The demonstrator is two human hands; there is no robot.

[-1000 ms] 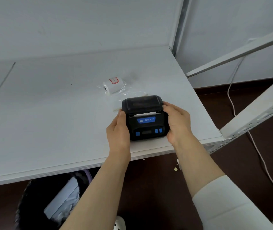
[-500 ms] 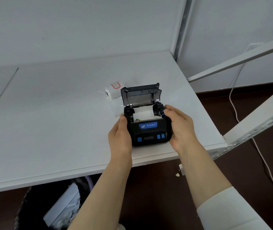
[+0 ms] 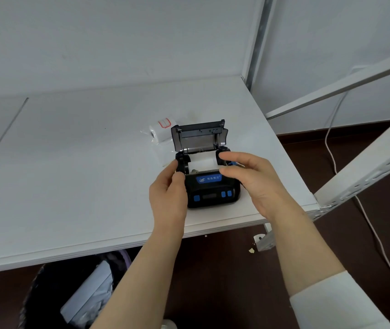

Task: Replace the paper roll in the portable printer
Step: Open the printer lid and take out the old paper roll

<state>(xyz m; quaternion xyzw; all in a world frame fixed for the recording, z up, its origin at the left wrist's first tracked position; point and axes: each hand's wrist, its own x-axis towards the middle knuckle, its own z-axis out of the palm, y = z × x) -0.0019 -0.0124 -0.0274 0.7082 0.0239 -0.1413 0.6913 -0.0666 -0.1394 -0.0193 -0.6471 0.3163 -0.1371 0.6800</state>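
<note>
A black portable printer [image 3: 213, 191] with blue buttons stands near the front right of the white shelf [image 3: 82, 167]. Its lid [image 3: 200, 137] is raised upright, and a white paper roll [image 3: 201, 163] lies in the bay. My left hand [image 3: 169, 193] grips the printer's left side. My right hand [image 3: 253, 179] hovers over the right side, thumb and forefinger apart just above the roll's right end, holding nothing. A second white roll [image 3: 162, 131] with a red label, wrapped in clear plastic, lies behind the printer to the left.
A white metal rack post [image 3: 258, 43] rises behind the shelf's right corner, and a slanted beam [image 3: 367, 172] crosses at the right. A white cable [image 3: 331, 148] hangs down to the dark floor. A black bin [image 3: 70, 298] holding papers sits under the shelf.
The printer's lid went from closed to fully raised, exposing the roll. My right hand has left the printer's side and moved over the open bay. The left hand stays on the left side.
</note>
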